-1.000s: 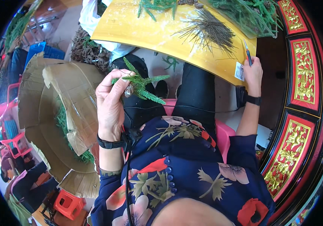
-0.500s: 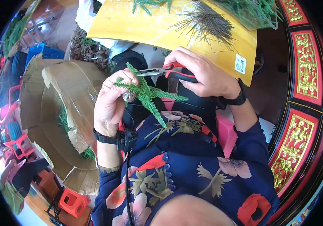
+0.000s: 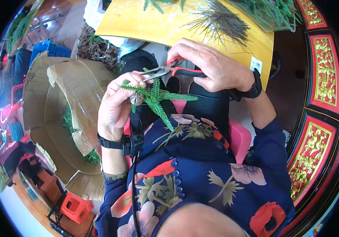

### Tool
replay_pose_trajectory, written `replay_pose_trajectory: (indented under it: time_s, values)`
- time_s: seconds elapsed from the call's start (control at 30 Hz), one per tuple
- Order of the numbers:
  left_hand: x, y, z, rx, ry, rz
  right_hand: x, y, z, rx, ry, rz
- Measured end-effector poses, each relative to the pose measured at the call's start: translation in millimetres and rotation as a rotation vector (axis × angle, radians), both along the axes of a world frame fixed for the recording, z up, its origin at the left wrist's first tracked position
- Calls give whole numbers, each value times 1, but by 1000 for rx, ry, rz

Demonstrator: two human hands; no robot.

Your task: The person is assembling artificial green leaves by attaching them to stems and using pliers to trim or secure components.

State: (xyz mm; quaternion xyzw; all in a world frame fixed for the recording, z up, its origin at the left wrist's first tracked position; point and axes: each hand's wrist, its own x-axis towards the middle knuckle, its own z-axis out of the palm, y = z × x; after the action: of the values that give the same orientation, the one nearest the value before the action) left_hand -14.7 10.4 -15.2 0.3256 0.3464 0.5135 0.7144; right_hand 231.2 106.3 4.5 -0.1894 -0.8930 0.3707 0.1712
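My left hand [image 3: 116, 104] grips a green artificial pine sprig [image 3: 157, 98] by its base, its needle branches spreading to the right over my lap. My right hand [image 3: 211, 67] holds red-handled pliers [image 3: 169, 71], and their metal jaws point left and meet the sprig's base at my left fingertips. Both wrists wear black bands. A yellow table [image 3: 145, 21] lies just beyond my hands, with a bundle of thin dark wires [image 3: 221, 23] on it.
An open cardboard box [image 3: 62, 102] with green sprigs inside stands at my left. More green sprigs [image 3: 272, 12] lie at the table's far right. A red and gold carved panel [image 3: 320, 118] runs along the right. Red plastic stools [image 3: 74, 207] stand at lower left.
A second ago my right hand was out at the table's edge. It has come back with the pliers to the sprig, whose base is now at the jaws.
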Motion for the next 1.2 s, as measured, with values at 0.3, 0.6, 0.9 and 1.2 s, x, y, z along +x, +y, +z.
replay_pose_trajectory:
  time_s: [0.3,0.6,0.9,1.2]
  values:
    - [-8,0,0,-47,-38,-130,-10,11,-1,67,68,129]
    - [-9,-8,-12,-149,-216,-37,-23,17,-3,175,137,187]
    - [-15,-18,-27,-73,-406,-133,-27,5,-5,165,186,195]
    - [-13,-30,0,-67,-212,-35,-21,-39,14,34,64,-57]
